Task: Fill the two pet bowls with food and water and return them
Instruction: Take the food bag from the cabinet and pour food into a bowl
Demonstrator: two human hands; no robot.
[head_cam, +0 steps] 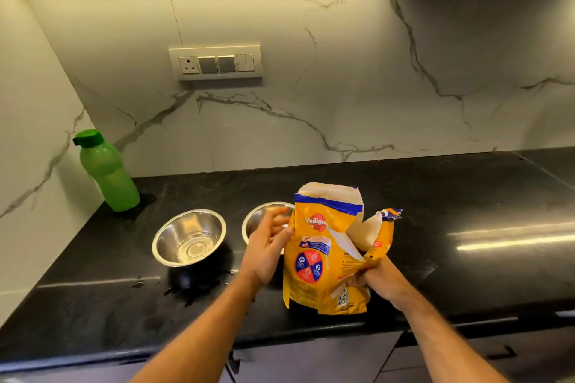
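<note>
We judge the food step to be in hand: the torn-open yellow pet-food bag [323, 246] stands on the black worktop [466, 196], and the steel bowl [267, 218] just behind our left hand looks unfilled as far as we can see, though most of it is hidden by that hand and the bag. The other steel bowl [189, 236], further to the left of the left hand, appears to hold a little clear water, with wet patches on the worktop in front of it.

Our right hand [373, 277] forms the firm grip: fingers curled round the crumpled right edge of the bag, low down, bunching the plastic. Our left hand [270, 246] is spread loosely, fingers relaxed and slightly bent, the fingertips at or just beside the bag's left edge; we cannot tell whether they touch it.

Next, we think, the left hand must take the bag's side so both hands can lift and tip the torn mouth over the near bowl, which sits just left of the bag. The torn opening is ragged and wide, so a slow tilt seems wise. The green bottle [105, 171] stands capped, well away to the left.
</note>
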